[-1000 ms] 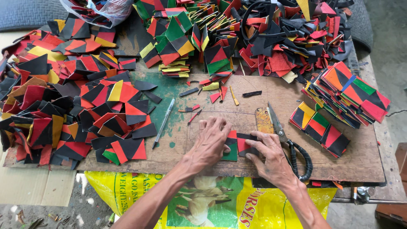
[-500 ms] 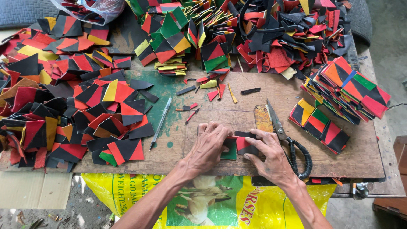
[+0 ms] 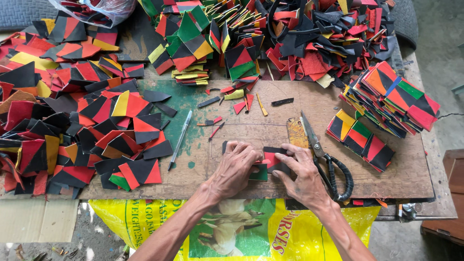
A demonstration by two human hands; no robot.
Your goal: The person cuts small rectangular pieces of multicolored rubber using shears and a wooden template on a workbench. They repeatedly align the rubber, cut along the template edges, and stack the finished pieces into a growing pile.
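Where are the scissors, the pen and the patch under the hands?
scissors (image 3: 316,145), head view, on the blades near the pivot.
pen (image 3: 180,140), head view, mid-barrel.
patch (image 3: 270,158), head view, on its red part between the hands.

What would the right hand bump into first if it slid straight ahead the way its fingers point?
The right hand points up and left across the board, its fingers on the black, red and green patch. Straight on it would likely meet the left hand, pressing the same patch right beside it.
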